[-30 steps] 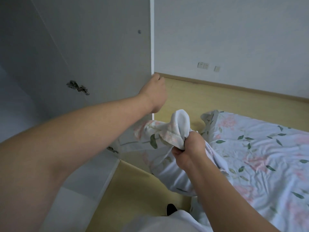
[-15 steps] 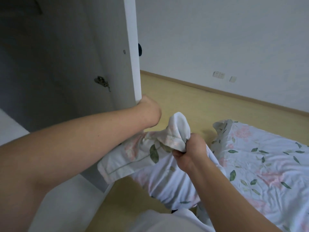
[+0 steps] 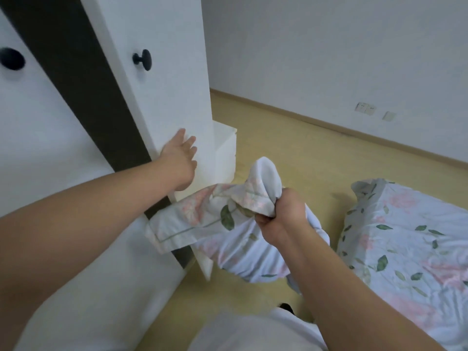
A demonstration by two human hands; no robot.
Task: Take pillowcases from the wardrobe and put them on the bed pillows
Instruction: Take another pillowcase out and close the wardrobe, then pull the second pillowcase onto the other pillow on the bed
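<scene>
My right hand (image 3: 281, 216) is clenched around a bunched pale-blue pillowcase with pink flowers and green leaves (image 3: 228, 224); its folds hang below and to the left of my fist. My left hand (image 3: 179, 158), fingers spread, lies flat against the front of the white wardrobe door (image 3: 162, 79), which stands nearly closed with a dark gap left of it. The bed (image 3: 410, 252) with matching floral bedding is at the right. No pillow can be told apart from the bedding.
Two black round knobs (image 3: 142, 59) sit on the wardrobe doors. A low white cabinet (image 3: 224, 150) stands just right of the wardrobe. Yellow wooden floor runs between wardrobe and bed; wall sockets (image 3: 364, 108) are on the far wall.
The wardrobe door has swung from wide open to nearly closed. My left hand shifted from gripping its edge to pressing flat on its front. My right hand keeps hold of the pillowcase.
</scene>
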